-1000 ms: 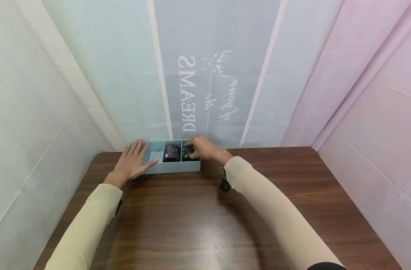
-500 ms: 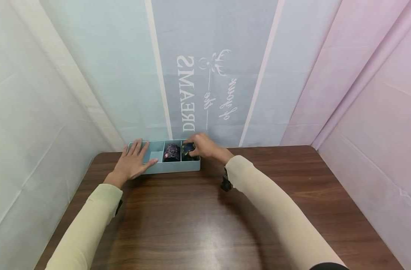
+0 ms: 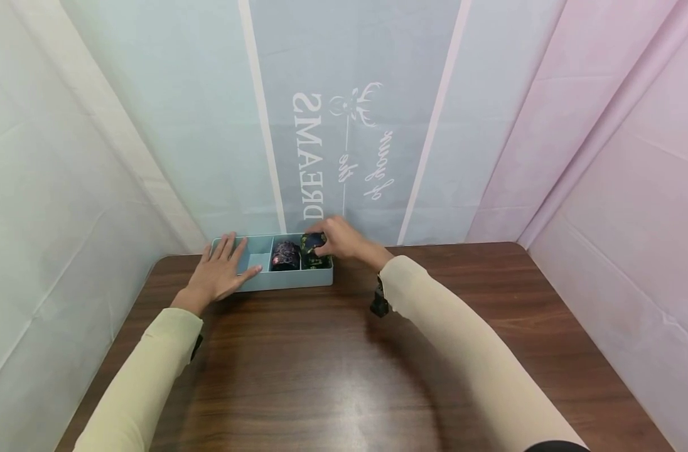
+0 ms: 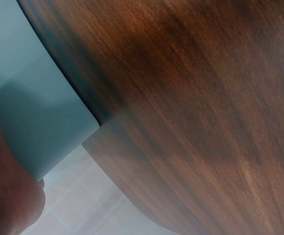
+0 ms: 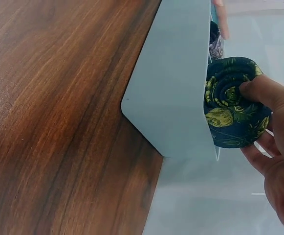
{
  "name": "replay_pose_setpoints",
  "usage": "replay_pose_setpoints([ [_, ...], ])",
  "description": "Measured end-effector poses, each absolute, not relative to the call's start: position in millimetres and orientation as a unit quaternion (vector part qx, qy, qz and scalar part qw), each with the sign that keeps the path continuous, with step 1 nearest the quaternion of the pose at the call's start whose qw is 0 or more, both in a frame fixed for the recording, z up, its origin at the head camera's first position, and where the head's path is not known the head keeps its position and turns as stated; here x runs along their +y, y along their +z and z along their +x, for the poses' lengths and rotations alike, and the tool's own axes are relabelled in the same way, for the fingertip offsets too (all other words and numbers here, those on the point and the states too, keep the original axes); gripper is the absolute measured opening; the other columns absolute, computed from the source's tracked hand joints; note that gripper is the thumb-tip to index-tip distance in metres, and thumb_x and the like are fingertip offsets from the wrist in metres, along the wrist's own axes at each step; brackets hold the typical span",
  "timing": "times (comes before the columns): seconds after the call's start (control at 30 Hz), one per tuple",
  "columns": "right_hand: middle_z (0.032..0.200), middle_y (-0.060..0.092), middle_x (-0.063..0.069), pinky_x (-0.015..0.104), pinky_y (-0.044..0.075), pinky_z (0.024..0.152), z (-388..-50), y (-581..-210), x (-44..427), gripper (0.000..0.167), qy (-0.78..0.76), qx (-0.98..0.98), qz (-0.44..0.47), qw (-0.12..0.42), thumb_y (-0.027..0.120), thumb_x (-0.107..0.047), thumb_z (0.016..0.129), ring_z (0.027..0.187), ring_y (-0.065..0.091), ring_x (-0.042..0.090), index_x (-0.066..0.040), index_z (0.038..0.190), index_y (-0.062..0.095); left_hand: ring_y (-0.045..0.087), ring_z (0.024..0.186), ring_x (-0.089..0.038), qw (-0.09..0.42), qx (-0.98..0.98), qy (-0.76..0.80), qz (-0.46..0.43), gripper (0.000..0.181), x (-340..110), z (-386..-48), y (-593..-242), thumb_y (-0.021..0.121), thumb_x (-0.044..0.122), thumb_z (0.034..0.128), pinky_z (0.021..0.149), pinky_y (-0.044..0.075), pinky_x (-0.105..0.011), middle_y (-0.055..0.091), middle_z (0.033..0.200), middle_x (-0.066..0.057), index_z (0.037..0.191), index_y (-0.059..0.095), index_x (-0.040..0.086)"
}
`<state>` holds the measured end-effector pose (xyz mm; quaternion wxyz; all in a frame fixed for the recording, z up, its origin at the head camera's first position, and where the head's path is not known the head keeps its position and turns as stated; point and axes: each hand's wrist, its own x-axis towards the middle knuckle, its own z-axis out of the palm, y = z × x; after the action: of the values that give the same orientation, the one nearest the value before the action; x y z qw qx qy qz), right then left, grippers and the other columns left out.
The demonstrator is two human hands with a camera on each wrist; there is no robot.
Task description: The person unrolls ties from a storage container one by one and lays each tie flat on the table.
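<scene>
The box point(image 3: 287, 280) sits at the rear edge of the bench point(image 3: 299, 364), long side along the backdrop point(image 3: 355, 44). Dividers form its compartments in a row. The right hand point(image 3: 345, 240) is clamped on the blue roll point(image 5: 232, 122): thumb on the spiral end face, fingers on the opposite side. The blue roll is located at the right-end compartment, partly projecting above the rim; whether its underside contacts the compartment floor cannot be told. The dark roll point(image 3: 286, 257) occupies the adjacent compartment, left of the divider. The left hand point(image 3: 216, 273) rests on the left end of the box, fingers straight and spread apart, thumb extended over the front rim.
</scene>
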<state>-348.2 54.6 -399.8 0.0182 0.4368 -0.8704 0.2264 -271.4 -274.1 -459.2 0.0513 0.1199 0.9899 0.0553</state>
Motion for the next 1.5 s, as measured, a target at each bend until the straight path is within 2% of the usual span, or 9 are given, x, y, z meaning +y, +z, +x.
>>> replay_pose_setpoints([
  [0.23, 0.112, 0.079, 0.015, 0.022, 0.036, 0.056, -345.9, -394.6, 57.7, 0.047, 0.225, -0.874, 0.431, 0.015, 0.082, -0.010, 0.089, 0.048, 0.030, 0.005, 0.003, 0.134, 0.071, -0.008, 0.162, -0.044, 0.052, 0.989, 0.058, 0.125, 0.100, -273.2, -274.0, -460.4, 0.028, 0.077, 0.1046, 0.127, -0.007, -0.068, -0.009, 0.175, -0.025, 0.171, 0.004, 0.006],
  [0.47, 0.125, 0.076, 0.018, 0.020, 0.035, 0.054, -343.8, -387.7, 59.2, 0.047, 0.237, -0.865, 0.441, 0.023, 0.080, -0.006, 0.089, 0.047, 0.030, 0.005, 0.004, 0.133, 0.071, -0.007, 0.162, -0.045, 0.051, 0.989, 0.062, 0.125, 0.100, -276.9, -273.0, -461.9, 0.028, 0.077, 0.1045, 0.126, -0.006, -0.069, -0.010, 0.175, -0.025, 0.171, 0.003, 0.007],
  [0.6, 0.124, 0.076, 0.019, 0.020, 0.037, 0.056, -341.0, -383.4, 60.5, 0.046, 0.238, -0.860, 0.450, 0.034, 0.079, -0.005, 0.087, 0.050, 0.034, 0.005, 0.004, 0.132, 0.072, -0.006, 0.162, -0.046, 0.050, 0.989, 0.063, 0.125, 0.099, -277.3, -271.5, -460.1, 0.028, 0.076, 0.1049, 0.126, -0.005, -0.069, -0.010, 0.175, -0.025, 0.171, 0.003, 0.006],
  [0.87, 0.125, 0.076, 0.017, 0.021, 0.045, 0.063, -333.8, -375.2, 64.9, 0.044, 0.227, -0.859, 0.457, 0.041, 0.080, -0.007, 0.089, 0.058, 0.050, 0.010, 0.002, 0.131, 0.073, -0.006, 0.162, -0.047, 0.047, 0.988, 0.075, 0.126, 0.102, -277.9, -270.9, -459.9, 0.030, 0.077, 0.1041, 0.126, -0.006, -0.069, -0.009, 0.175, -0.026, 0.170, 0.003, 0.004],
  [1.0, 0.124, 0.076, 0.017, 0.023, 0.054, 0.072, -326.3, -370.3, 68.2, 0.045, 0.220, -0.855, 0.467, 0.042, 0.081, -0.009, 0.089, 0.076, 0.066, 0.015, 0.004, 0.131, 0.073, -0.005, 0.162, -0.047, 0.046, 0.988, 0.077, 0.128, 0.102, -276.5, -271.0, -459.5, 0.031, 0.076, 0.1043, 0.126, -0.005, -0.069, -0.008, 0.175, -0.027, 0.170, 0.003, 0.003],
  [1.1, 0.125, 0.076, 0.017, 0.025, 0.057, 0.077, -319.9, -367.9, 70.1, 0.045, 0.217, -0.851, 0.476, 0.041, 0.082, -0.009, 0.088, 0.090, 0.071, 0.018, 0.004, 0.130, 0.073, -0.004, 0.161, -0.047, 0.046, 0.987, 0.080, 0.129, 0.102, -275.8, -270.4, -458.5, 0.033, 0.076, 0.1043, 0.126, -0.004, -0.070, -0.007, 0.175, -0.027, 0.170, 0.004, 0.003],
  [1.37, 0.123, 0.076, 0.017, 0.026, 0.058, 0.077, -304.9, -362.5, 75.3, 0.045, 0.204, -0.847, 0.489, 0.049, 0.082, -0.011, 0.088, 0.094, 0.072, 0.020, 0.003, 0.129, 0.073, -0.002, 0.161, -0.048, 0.041, 0.987, 0.078, 0.132, 0.102, -275.2, -270.4, -457.5, 0.034, 0.075, 0.1048, 0.126, -0.002, -0.070, -0.006, 0.175, -0.028, 0.170, 0.006, 0.002],
  [1.5, 0.119, 0.078, 0.014, 0.025, 0.056, 0.072, -297.6, -363.9, 78.4, 0.045, 0.191, -0.847, 0.493, 0.055, 0.082, -0.013, 0.088, 0.090, 0.072, 0.018, -0.001, 0.130, 0.074, -0.002, 0.161, -0.049, 0.041, 0.987, 0.078, 0.132, 0.101, -276.2, -270.7, -457.8, 0.034, 0.074, 0.1050, 0.126, -0.001, -0.070, -0.006, 0.175, -0.028, 0.170, 0.007, 0.001],
])
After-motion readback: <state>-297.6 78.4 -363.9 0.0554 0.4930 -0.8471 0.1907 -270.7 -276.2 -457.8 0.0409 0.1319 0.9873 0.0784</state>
